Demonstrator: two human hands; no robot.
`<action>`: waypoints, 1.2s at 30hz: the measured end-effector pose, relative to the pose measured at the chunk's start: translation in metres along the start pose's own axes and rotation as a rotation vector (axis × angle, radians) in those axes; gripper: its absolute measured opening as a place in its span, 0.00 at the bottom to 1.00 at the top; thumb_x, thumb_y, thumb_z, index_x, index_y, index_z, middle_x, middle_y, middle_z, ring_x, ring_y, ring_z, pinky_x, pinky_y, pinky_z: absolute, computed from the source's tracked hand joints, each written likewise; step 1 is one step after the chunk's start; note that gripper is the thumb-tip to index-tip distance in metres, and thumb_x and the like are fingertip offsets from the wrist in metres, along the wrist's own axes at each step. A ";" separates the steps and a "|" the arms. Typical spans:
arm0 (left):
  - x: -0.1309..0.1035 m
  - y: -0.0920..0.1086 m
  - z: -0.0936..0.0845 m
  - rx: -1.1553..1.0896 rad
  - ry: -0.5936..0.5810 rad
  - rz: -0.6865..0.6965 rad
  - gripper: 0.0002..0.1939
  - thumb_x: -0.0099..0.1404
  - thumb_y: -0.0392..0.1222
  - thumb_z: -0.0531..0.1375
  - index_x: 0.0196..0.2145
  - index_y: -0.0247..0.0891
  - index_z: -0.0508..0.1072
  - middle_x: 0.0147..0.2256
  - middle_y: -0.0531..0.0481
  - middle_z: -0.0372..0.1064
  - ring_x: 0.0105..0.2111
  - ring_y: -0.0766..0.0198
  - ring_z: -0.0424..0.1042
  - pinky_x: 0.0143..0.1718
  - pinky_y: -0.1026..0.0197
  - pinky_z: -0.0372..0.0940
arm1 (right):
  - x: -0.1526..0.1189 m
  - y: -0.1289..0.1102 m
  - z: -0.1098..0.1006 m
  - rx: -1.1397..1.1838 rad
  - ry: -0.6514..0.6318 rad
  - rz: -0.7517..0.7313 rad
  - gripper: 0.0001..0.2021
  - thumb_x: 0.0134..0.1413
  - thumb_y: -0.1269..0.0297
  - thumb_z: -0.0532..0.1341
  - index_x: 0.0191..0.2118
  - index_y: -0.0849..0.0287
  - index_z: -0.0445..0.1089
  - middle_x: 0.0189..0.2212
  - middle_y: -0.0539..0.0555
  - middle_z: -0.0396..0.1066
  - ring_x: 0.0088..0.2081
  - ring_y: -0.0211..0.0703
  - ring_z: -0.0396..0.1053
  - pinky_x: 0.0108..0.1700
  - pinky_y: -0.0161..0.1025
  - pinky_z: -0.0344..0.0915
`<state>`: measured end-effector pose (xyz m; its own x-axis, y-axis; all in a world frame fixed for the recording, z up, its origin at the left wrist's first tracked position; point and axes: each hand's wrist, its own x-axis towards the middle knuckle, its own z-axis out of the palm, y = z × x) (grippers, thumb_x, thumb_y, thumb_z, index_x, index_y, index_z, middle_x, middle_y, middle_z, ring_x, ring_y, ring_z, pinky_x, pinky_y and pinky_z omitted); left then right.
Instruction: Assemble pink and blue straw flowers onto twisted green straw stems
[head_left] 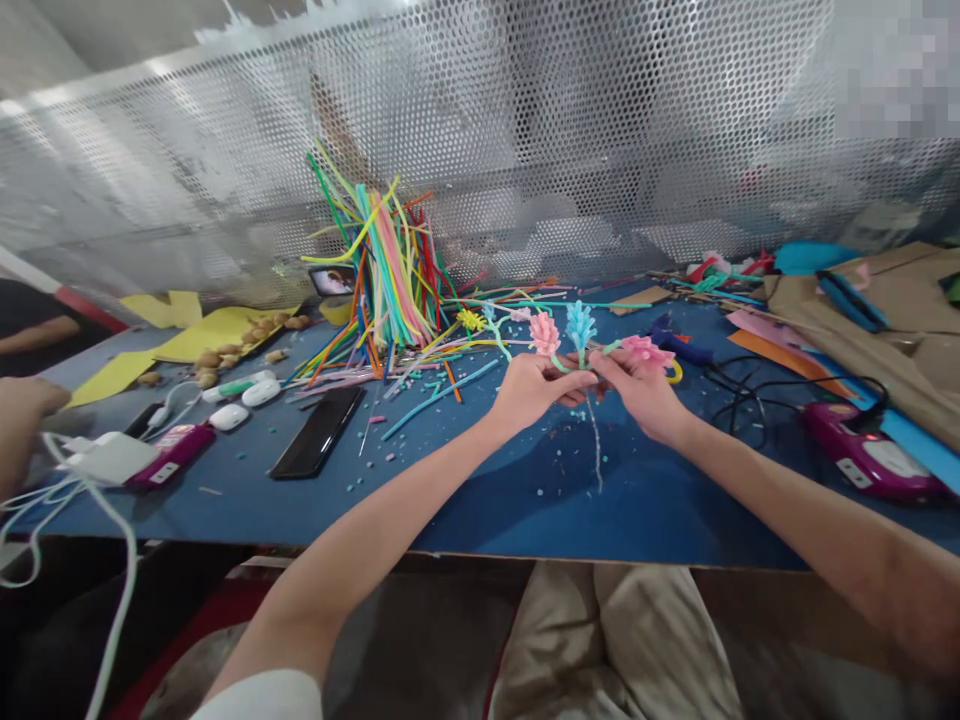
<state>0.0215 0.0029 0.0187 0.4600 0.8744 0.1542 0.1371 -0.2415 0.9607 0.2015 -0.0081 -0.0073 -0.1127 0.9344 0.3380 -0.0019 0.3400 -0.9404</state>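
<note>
Both hands meet above the blue table, pinched around the stems of a small bunch of pipe-cleaner flowers. My left hand (531,388) is closed on the stems just below a light pink flower (544,334). My right hand (641,392) grips the bunch from the other side, under a deeper pink flower (648,353) that leans right. Between them a blue flower (580,326) stands upright. A thin pale stem (598,450) hangs below the fingers. The fingertips partly hide where the stems join. Behind my left hand lies a yellow pipe-cleaner flower (471,320).
A big bundle of coloured pipe cleaners (390,270) stands behind, against a perforated metal panel (600,150). A black phone (318,434) lies left, a purple power strip (870,455) right, and a glue gun (679,343) behind my right hand. Another person's hand (34,405) is far left.
</note>
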 end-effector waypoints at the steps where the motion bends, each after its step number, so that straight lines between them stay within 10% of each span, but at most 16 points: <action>1: 0.001 -0.001 -0.001 0.057 -0.008 0.029 0.20 0.60 0.57 0.67 0.38 0.35 0.81 0.30 0.46 0.79 0.28 0.64 0.78 0.31 0.63 0.74 | 0.001 0.002 -0.002 0.009 0.038 -0.004 0.17 0.59 0.44 0.62 0.34 0.54 0.75 0.30 0.51 0.74 0.29 0.41 0.71 0.28 0.39 0.71; 10: 0.016 -0.021 -0.027 0.358 0.100 0.171 0.18 0.68 0.53 0.59 0.46 0.38 0.77 0.38 0.45 0.79 0.27 0.67 0.75 0.32 0.63 0.69 | 0.012 0.002 -0.013 0.151 0.186 -0.010 0.16 0.58 0.48 0.65 0.43 0.55 0.72 0.32 0.52 0.76 0.27 0.38 0.73 0.29 0.37 0.73; 18: 0.011 0.003 -0.039 0.340 0.146 0.522 0.44 0.57 0.50 0.70 0.67 0.46 0.57 0.65 0.38 0.58 0.53 0.54 0.72 0.54 0.52 0.68 | 0.003 -0.011 -0.005 0.149 0.111 0.070 0.17 0.50 0.56 0.71 0.43 0.58 0.74 0.38 0.55 0.79 0.37 0.46 0.80 0.50 0.50 0.79; 26: 0.013 -0.001 -0.047 0.789 0.075 0.800 0.17 0.67 0.47 0.63 0.52 0.45 0.71 0.52 0.43 0.68 0.55 0.56 0.68 0.59 0.48 0.64 | -0.001 -0.016 -0.002 0.157 0.091 0.095 0.18 0.50 0.57 0.72 0.44 0.59 0.73 0.35 0.55 0.81 0.37 0.49 0.81 0.49 0.52 0.79; 36: 0.013 -0.004 -0.045 0.870 0.185 0.951 0.11 0.67 0.40 0.63 0.47 0.42 0.70 0.44 0.46 0.68 0.45 0.62 0.70 0.47 0.57 0.70 | -0.001 -0.019 -0.010 -0.049 -0.017 0.043 0.09 0.54 0.58 0.69 0.36 0.58 0.75 0.28 0.54 0.79 0.29 0.43 0.78 0.35 0.43 0.78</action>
<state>-0.0126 0.0340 0.0274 0.5733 0.2388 0.7837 0.3785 -0.9256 0.0052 0.2117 -0.0142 0.0110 -0.1289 0.9463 0.2967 0.0517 0.3052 -0.9509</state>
